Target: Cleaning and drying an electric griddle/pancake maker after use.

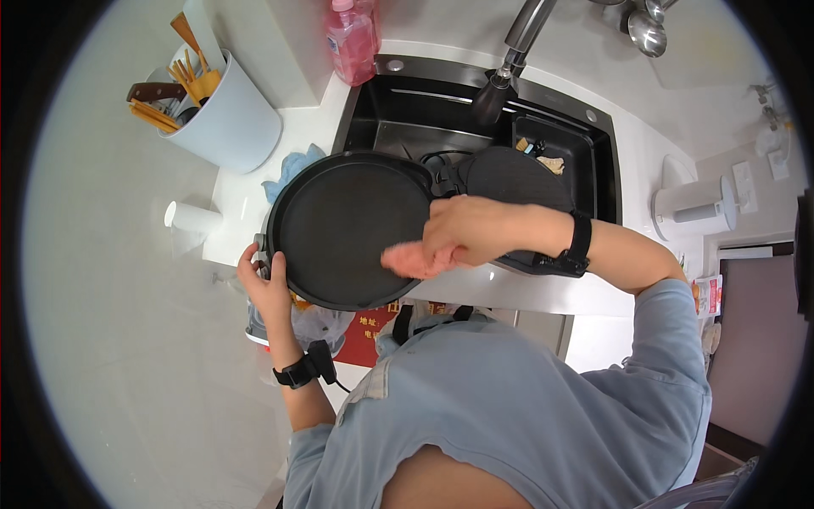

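Note:
A round, flat black cooking plate with a raised rim [350,229] lies tilted over the counter's left side and the sink's front edge. My left hand [264,283] grips its left rim, thumb on top, beside a metal-coloured fitting. My right hand [461,232] holds a bunched pink cloth [413,259] at the plate's right edge. The cloth is slightly blurred. A second round black plate [512,175], with a ridged surface, sits over the sink to the right, partly covered by my right forearm. Dark hinge-like parts [442,175] lie between the two; whether they join them is unclear.
The black sink [407,133] lies behind the plates, under a pull-down faucet [502,83]. A pink bottle [351,48], blue cloth [292,170] and white utensil holder [235,121] with a brown-handled knife stand left. A white kettle-like appliance [693,207] is right. Below hangs a plastic bag [321,324].

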A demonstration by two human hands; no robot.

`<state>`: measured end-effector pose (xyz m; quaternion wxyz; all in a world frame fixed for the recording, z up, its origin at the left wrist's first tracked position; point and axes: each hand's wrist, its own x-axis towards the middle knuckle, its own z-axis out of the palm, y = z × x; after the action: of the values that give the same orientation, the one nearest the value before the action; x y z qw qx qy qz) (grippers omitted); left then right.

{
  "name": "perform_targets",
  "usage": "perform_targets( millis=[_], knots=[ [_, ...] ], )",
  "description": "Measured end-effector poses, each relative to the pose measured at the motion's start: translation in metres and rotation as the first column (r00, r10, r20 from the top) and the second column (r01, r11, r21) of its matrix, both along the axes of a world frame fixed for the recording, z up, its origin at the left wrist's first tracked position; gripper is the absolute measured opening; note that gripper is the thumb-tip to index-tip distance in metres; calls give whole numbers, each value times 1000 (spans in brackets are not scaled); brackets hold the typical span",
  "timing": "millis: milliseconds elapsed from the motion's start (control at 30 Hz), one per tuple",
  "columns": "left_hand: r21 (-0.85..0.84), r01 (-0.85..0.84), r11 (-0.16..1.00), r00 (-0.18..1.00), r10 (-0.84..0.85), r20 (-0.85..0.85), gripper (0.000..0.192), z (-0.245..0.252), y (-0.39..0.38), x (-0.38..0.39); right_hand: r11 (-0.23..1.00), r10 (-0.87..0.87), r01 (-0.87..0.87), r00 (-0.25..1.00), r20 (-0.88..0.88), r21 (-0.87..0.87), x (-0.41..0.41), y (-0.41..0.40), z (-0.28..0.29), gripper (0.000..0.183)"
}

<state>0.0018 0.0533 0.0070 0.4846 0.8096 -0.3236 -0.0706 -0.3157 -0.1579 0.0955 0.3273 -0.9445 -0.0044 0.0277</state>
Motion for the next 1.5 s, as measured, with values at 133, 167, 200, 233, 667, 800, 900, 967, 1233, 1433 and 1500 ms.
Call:
perform_targets(
  millis=[133,167,200,233,667,800,900,967,1233,1433,1500],
  knots=[
    [19,-6,1000,1000,7,-12,47,1,-1,-1,990,-18,10,999,-52,-142,-7,4,-10,23],
    [16,5,1000,1000,-5,-5,47,-1,-1,1,990,-18,10,998,-52,-141,-9,1,-10,23],
    [14,15,1000,1000,-15,1,47,-2,-2,1,978,14,-25,998,-54,-205,-11,-2,-10,23],
    [17,15,1000,1000,-15,1,47,0,-1,0,961,45,-59,997,-59,-269,-12,-4,-11,24],
    [-2,1,1000,999,-1,-53,48,1,-1,-2,826,-442,503,858,260,-255,-42,-28,24,30],
    [9,-14,1000,998,15,-58,48,-2,3,2,806,-572,545,818,66,230,-76,-38,26,16],
    [8,8,1000,996,-7,-94,49,-4,-1,5,928,-283,332,924,257,-171,-85,-27,-26,28],
    [32,-2,999,992,6,-128,49,1,1,3,813,-394,473,877,276,-341,-80,-14,-59,36],
    [21,-24,999,979,28,-200,49,3,3,3,830,-506,517,856,110,-207,-93,-95,-89,51],
    [26,-12,1000,978,17,-209,47,0,2,4,461,-869,883,469,-156,88,-198,-106,-114,43],
    [28,4,1000,981,1,-192,47,4,-3,0,485,-874,874,484,42,25,-218,-94,-141,39]
  ],
)
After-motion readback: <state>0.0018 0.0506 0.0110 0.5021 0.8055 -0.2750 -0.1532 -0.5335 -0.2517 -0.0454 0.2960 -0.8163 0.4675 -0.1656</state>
